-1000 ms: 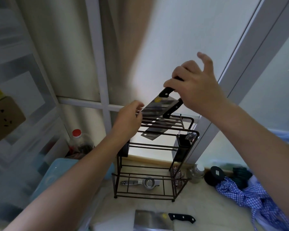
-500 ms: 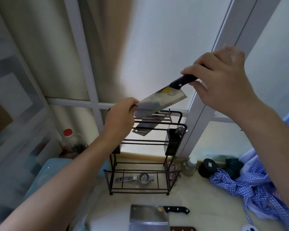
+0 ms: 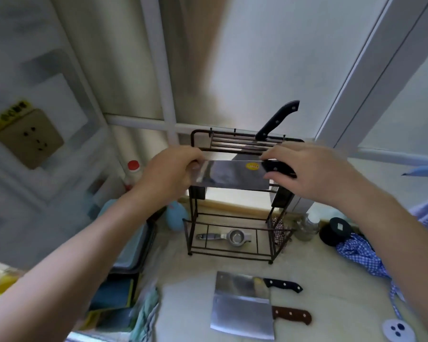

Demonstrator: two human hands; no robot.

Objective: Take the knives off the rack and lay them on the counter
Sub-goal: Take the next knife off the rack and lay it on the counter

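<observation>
I hold a cleaver with a yellow sticker level in the air in front of the dark wire rack. My left hand pinches the blade's far end. My right hand grips its black handle. One knife still stands in the rack's top slots, black handle pointing up and right. Two cleavers lie on the counter in front of the rack: one with a black handle, one with a brown handle overlapping it.
A metal squeezer lies on the rack's bottom shelf. A glass jar, a black lid and a blue checked cloth sit to the right. A red-capped bottle, blue trays and cloths crowd the left.
The cleaver has come away from the rack, swung from tilted to level and dropped lower in front of it. Both hands stay on it. My head has tipped down, showing more counter.
</observation>
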